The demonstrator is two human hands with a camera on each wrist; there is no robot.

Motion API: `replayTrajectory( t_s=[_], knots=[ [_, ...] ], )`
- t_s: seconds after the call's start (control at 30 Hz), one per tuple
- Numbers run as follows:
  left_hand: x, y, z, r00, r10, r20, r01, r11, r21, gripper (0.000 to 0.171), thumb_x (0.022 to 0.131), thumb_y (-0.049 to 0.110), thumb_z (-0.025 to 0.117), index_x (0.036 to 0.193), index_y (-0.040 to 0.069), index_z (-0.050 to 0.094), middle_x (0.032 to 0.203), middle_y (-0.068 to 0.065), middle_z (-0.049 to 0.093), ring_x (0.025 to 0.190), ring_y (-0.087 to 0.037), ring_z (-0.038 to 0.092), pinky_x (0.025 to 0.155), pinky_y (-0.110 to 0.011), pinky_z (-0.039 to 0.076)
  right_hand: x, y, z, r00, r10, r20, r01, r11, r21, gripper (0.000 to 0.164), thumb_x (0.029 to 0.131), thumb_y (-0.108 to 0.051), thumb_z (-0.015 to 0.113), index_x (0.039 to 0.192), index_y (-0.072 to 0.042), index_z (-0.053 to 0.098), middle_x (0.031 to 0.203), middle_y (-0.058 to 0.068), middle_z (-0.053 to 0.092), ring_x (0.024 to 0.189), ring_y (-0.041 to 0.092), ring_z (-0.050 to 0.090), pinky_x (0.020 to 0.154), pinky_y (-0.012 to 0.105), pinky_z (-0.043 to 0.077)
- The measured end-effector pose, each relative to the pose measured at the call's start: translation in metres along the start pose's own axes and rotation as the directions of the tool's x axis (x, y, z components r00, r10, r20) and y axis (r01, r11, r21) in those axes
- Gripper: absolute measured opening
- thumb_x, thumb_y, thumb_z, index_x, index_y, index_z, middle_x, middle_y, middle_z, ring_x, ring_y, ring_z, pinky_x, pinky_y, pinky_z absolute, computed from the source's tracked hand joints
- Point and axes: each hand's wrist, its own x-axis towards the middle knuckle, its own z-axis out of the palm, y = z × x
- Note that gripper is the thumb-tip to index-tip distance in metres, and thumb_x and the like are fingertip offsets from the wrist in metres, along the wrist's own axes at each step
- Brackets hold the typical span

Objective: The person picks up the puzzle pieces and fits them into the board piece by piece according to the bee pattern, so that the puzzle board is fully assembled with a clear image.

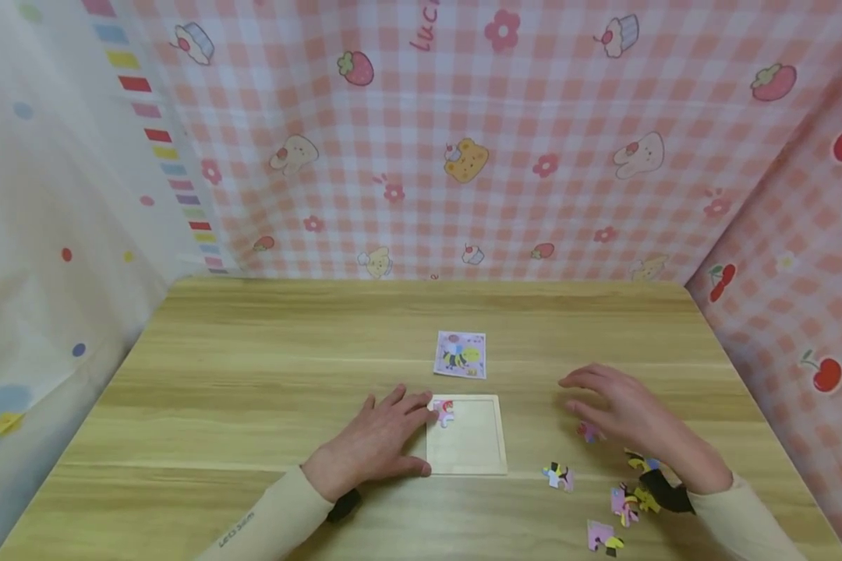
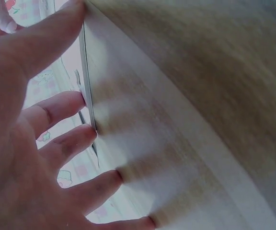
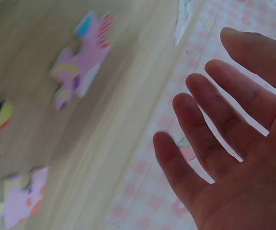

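Lying between the hands: a wooden puzzle tray.

Beige slvs, L w/ dark txt; blk wristbands.

The bare left hand, fingers spread, is rested on its fingertips; the bare right hand is held raised, nearer the right edge of the pale wooden tabletop. Both forearms are cream-sleeved.
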Motion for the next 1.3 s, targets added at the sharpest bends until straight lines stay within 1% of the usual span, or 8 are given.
replayTrajectory(
  t_s=[0.1,0.2,0.43,0.67,0.97,1.07,1.17,1.3],
  knots=[
    [0.0,0.001,0.0,1.0,0.0,0.002,0.0,1.0,-0.002,0.072,0.086,0.052,0.08,0.146,0.019,0.058,0.163,-0.005,0.04,0.149,-0.044,0.033,0.109,-0.076,0.03,-0.005,0.008,-0.001,0.999,0.024,0.028,-0.025,0.999,0.032,0.026,0.094,-0.014,0.077,0.119,-0.007,0.073,0.12,0.007,0.07,0.108,0.031,0.067,0.088,0.051,0.057],
    [0.0,0.0,0.0,1.0,0.003,-0.002,-0.003,1.0,0.003,0.071,0.087,0.051,0.08,0.146,0.019,0.058,0.163,-0.005,0.041,0.149,-0.044,0.034,0.109,-0.076,0.032,-0.01,0.018,-0.002,0.998,0.02,0.052,-0.023,0.998,0.054,0.027,0.095,-0.016,0.077,0.12,-0.009,0.074,0.118,0.003,0.071,0.106,0.028,0.067,0.084,0.045,0.058],
    [0.0,-0.001,0.002,1.0,0.007,-0.01,-0.007,1.0,0.013,0.072,0.086,0.052,0.08,0.146,0.018,0.058,0.162,-0.005,0.042,0.149,-0.044,0.034,0.108,-0.077,0.032,-0.017,0.039,-0.002,0.995,-0.064,0.074,0.059,0.996,0.067,0.026,0.092,-0.013,0.079,0.117,-0.01,0.075,0.118,0.001,0.071,0.107,0.022,0.067,0.086,0.038,0.058],
    [0.0,-0.002,0.001,1.0,0.011,-0.019,-0.011,1.0,0.017,0.072,0.086,0.052,0.08,0.146,0.018,0.058,0.162,-0.006,0.042,0.148,-0.045,0.035,0.108,-0.077,0.033,-0.021,0.047,-0.003,0.987,-0.005,0.162,-0.005,0.998,0.065,0.027,0.093,-0.019,0.079,0.12,-0.016,0.076,0.119,-0.004,0.067,0.108,0.015,0.062,0.088,0.035,0.055],
    [0.0,0.0,0.0,1.0,0.017,-0.014,-0.016,1.0,0.02,0.071,0.086,0.052,0.08,0.145,0.018,0.058,0.162,-0.005,0.042,0.148,-0.045,0.035,0.107,-0.077,0.032,-0.024,0.062,-0.001,0.976,-0.127,0.174,0.099,0.982,0.159,0.03,0.093,-0.018,0.079,0.121,-0.009,0.075,0.12,0.003,0.066,0.106,0.008,0.06,0.082,0.026,0.053],
    [0.001,0.001,0.0,1.0,0.01,-0.011,-0.01,1.0,0.017,0.071,0.086,0.052,0.081,0.145,0.018,0.059,0.161,-0.005,0.042,0.148,-0.045,0.035,0.108,-0.077,0.032,-0.025,0.063,-0.002,0.972,-0.129,0.199,0.091,0.978,0.187,0.031,0.093,-0.02,0.079,0.122,-0.009,0.074,0.122,0.004,0.065,0.107,0.008,0.06,0.082,0.026,0.054],
    [0.001,0.001,0.0,1.0,0.007,-0.006,-0.007,1.0,0.014,0.072,0.086,0.051,0.081,0.145,0.018,0.059,0.161,-0.006,0.042,0.148,-0.045,0.035,0.108,-0.077,0.032,-0.026,0.064,-0.004,0.965,-0.104,0.241,0.053,0.976,0.209,0.032,0.094,-0.023,0.078,0.124,-0.01,0.073,0.125,0.004,0.062,0.107,0.008,0.058,0.081,0.026,0.054],
    [0.001,0.001,-0.001,1.0,0.007,-0.005,-0.007,1.0,0.01,0.072,0.085,0.05,0.082,0.145,0.017,0.059,0.161,-0.007,0.043,0.147,-0.046,0.035,0.107,-0.078,0.032,-0.028,0.064,-0.003,0.962,-0.098,0.253,0.05,0.981,0.188,0.033,0.094,-0.025,0.078,0.125,-0.013,0.072,0.128,0.004,0.059,0.108,0.009,0.056,0.081,0.025,0.052]
  ],
)
